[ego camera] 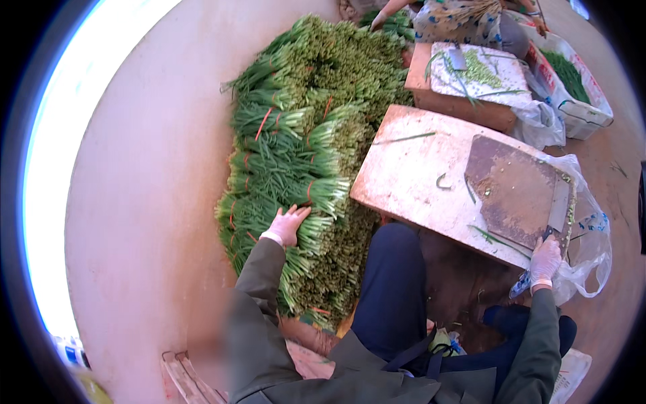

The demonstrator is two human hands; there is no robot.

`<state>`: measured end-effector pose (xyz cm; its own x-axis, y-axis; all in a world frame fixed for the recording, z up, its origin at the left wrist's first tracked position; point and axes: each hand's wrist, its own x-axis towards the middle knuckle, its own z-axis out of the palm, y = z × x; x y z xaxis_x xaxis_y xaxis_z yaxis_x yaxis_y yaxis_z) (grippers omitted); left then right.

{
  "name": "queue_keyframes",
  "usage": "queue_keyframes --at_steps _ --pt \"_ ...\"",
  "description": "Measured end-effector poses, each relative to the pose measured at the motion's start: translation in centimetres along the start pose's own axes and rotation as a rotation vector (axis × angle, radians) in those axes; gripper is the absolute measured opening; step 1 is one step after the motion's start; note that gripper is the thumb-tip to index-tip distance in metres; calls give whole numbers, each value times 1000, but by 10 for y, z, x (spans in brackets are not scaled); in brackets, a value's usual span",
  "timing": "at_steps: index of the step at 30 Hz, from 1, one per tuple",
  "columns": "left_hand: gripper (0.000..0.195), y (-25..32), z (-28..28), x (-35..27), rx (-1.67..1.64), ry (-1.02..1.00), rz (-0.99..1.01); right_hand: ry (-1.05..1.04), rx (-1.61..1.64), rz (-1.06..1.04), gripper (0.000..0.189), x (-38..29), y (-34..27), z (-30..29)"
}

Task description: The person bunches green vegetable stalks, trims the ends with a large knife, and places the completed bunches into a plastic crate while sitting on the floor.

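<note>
My left hand [286, 225], in a thin glove, rests with fingers spread on a large stack of green leafy bundles [287, 166], which look like garlic chives, tied with red bands. In my gloved right hand [546, 260] is the dark handle of a cleaver [558, 207]. Its blade lies flat along the right end of a worn brown cutting board [515, 187]. That board sits on a pale low table [419, 156]. Chopped green bits line the board's right edge, and a few loose stalks are scattered on the table.
A clear plastic bag [590, 242] hangs at the table's right end. Beyond, another person [459, 22] sits at a second board [479, 70] with a cleaver [457, 59] and chopped greens. A white crate [580, 118] holds greens. A wall [151, 151] rises left.
</note>
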<state>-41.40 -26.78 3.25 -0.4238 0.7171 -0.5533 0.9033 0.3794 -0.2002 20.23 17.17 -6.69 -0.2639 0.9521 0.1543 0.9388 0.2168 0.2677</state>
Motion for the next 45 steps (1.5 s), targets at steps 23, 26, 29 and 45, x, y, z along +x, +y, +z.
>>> queue_keyframes --at_steps 23,26,29,45 --pt "81 29 -142 -53 -1106 842 190 -216 818 303 46 20 37 -44" --pt "79 121 -203 -27 -1013 865 284 -239 1030 240 45 12 27 -30" --pt "77 224 -249 -2 -482 907 286 -281 1267 293 44 12 13 -18" --pt "111 500 -213 157 8 590 635 -222 1077 363 35 1 34 -29"
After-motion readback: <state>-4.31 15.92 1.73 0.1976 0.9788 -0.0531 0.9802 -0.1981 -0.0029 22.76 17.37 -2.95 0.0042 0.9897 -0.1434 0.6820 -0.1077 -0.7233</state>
